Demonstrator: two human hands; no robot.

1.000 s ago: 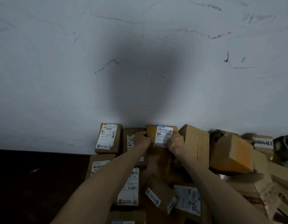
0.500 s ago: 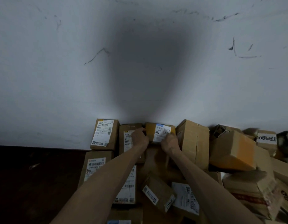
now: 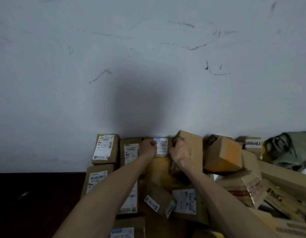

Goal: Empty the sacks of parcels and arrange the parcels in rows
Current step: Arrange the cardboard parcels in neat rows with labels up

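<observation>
1. Cardboard lies loose nearest the camera. Three parcels are not yet lined up: a blue-labelled parcel (image 3: 122,232) at the bottom edge, a tilted parcel (image 3: 159,201), and a white-labelled parcel (image 3: 185,201) touching it.
2. On the right is a jumbled heap (image 3: 243,188). At least four boxes can be counted in it, though more may be hidden.
3. On the left, beside the dark floor (image 3: 28,203), the second row holds two parcels: a short parcel (image 3: 97,179) and a long parcel (image 3: 130,201) partly under the left forearm.
4. Further out, the left hand (image 3: 148,149) and right hand (image 3: 180,154) hold the small parcel (image 3: 160,146). Their fingers (image 3: 152,143) are curled over its two side edges.
5. Half a second ago this parcel was tipped, with its yellowish face showing. Now it sits lower, pushed against the wall (image 3: 148,66).
6. The wall row therefore counts four: an end parcel (image 3: 105,148), a second parcel (image 3: 130,151), the small parcel, and a tall box (image 3: 190,146). This placement looks nearly finished, and the hands could soon let go.
7. One green sack (image 3: 289,150) slumps at the far right.
</observation>
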